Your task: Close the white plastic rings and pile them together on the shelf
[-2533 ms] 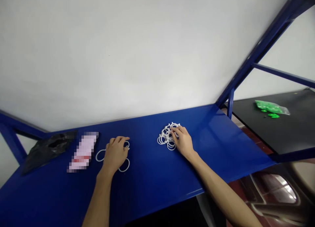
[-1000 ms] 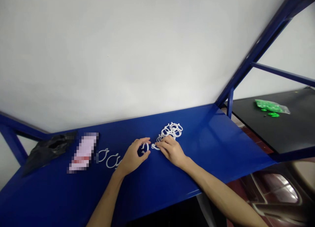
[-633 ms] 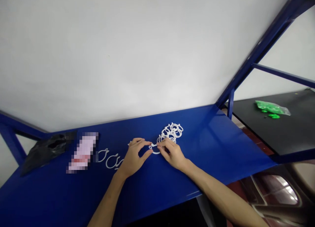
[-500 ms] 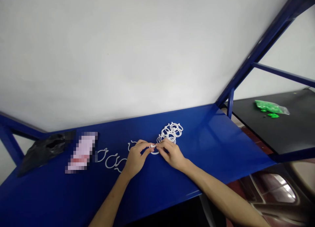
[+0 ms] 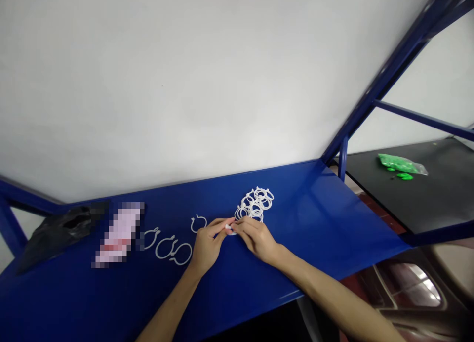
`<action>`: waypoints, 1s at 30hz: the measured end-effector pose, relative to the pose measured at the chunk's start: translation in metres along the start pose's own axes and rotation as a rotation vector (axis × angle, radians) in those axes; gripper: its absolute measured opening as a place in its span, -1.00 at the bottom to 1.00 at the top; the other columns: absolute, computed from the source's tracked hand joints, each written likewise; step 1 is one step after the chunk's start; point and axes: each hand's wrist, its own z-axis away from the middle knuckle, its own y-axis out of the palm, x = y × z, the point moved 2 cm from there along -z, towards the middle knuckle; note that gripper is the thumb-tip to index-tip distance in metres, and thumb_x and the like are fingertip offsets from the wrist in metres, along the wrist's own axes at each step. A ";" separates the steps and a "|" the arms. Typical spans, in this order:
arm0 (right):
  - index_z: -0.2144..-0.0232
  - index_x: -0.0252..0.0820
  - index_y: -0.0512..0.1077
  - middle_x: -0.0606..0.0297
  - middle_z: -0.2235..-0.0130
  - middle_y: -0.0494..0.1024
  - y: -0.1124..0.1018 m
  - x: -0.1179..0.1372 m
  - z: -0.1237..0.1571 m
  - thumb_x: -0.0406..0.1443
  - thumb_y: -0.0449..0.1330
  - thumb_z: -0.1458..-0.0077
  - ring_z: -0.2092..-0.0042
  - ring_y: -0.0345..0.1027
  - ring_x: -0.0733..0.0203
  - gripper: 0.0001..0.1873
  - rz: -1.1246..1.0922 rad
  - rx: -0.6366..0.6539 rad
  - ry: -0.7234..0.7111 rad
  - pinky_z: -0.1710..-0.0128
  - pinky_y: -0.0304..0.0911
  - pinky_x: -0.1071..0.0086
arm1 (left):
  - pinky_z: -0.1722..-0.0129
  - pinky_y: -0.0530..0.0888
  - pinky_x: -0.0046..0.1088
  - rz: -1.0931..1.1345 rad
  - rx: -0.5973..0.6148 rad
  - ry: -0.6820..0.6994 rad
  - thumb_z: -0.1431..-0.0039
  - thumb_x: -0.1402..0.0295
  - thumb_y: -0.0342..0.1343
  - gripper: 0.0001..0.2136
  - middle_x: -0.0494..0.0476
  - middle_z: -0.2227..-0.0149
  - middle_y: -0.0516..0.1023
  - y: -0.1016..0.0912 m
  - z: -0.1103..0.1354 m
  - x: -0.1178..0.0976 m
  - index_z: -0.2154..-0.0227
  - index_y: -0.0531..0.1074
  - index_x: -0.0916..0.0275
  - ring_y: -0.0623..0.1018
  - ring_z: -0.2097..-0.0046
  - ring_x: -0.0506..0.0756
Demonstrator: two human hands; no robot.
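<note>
Between my two hands is a white plastic snap ring, like a shower curtain ring, mostly hidden by the fingers. My left hand pinches it from the left with thumb and forefinger. From the other side my right hand grips it, fingers closed. Just behind the hands lies a pile of closed white rings. Left of my left hand, several rings with open ends are spread on the blue table, and another open ring lies nearer that hand.
The blue table meets a white wall. On its left lie a black plastic bag and a pixelated pink packet. A blue frame post stands at the right. Beyond it, a dark table carries a clear bag of green pieces.
My fingers have drawn closer together around the ring, which shows less now. The view has shifted slightly, and more of the open rings beside my left hand shows.
</note>
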 end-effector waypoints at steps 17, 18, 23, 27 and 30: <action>0.09 -0.10 0.51 0.20 0.21 0.51 -0.055 -0.052 -0.009 -0.32 0.12 -0.32 0.24 0.44 0.17 -0.81 0.265 -0.221 0.352 0.17 0.40 0.30 | -0.08 0.38 -0.04 -0.893 -0.037 -0.092 -0.18 0.46 -0.04 -0.58 0.23 -0.11 0.51 -0.055 -0.012 0.024 -0.08 0.48 0.22 0.42 -0.11 0.32; 0.08 -0.10 0.51 0.22 0.22 0.51 -0.063 -0.057 -0.008 -0.33 0.12 -0.31 0.24 0.44 0.17 -0.80 0.252 -0.184 0.361 0.17 0.39 0.30 | -0.06 0.38 -0.05 -0.927 -0.012 -0.122 -0.20 0.44 -0.05 -0.60 0.24 -0.09 0.52 -0.057 -0.011 0.027 -0.06 0.49 0.22 0.42 -0.10 0.32; 0.23 -0.12 0.53 0.24 0.20 0.54 -0.086 -0.068 -0.003 -0.36 0.16 -0.28 0.22 0.45 0.20 -0.86 0.148 -0.001 0.384 0.17 0.35 0.35 | 0.03 0.37 -0.11 -1.003 0.027 -0.159 -0.30 0.35 -0.09 -0.69 0.22 0.02 0.56 -0.058 -0.010 0.027 0.06 0.54 0.14 0.44 -0.02 0.30; 0.23 -0.12 0.53 0.23 0.17 0.55 -0.086 -0.069 0.000 -0.39 0.16 -0.27 0.18 0.47 0.21 -0.86 0.147 0.123 0.373 0.13 0.35 0.34 | 0.04 0.36 -0.13 -1.019 0.023 -0.188 -0.32 0.30 -0.07 -0.69 0.23 0.05 0.57 -0.059 -0.011 0.023 0.00 0.50 0.15 0.44 -0.01 0.29; 0.21 -0.13 0.52 0.23 0.16 0.54 -0.084 -0.071 0.001 -0.42 0.17 -0.25 0.21 0.46 0.22 -0.84 0.196 0.141 0.386 0.14 0.35 0.34 | 0.03 0.35 -0.10 -1.077 -0.021 -0.228 -0.32 0.25 -0.06 -0.60 0.31 -0.01 0.55 -0.060 -0.011 0.021 -0.12 0.43 0.25 0.42 -0.04 0.33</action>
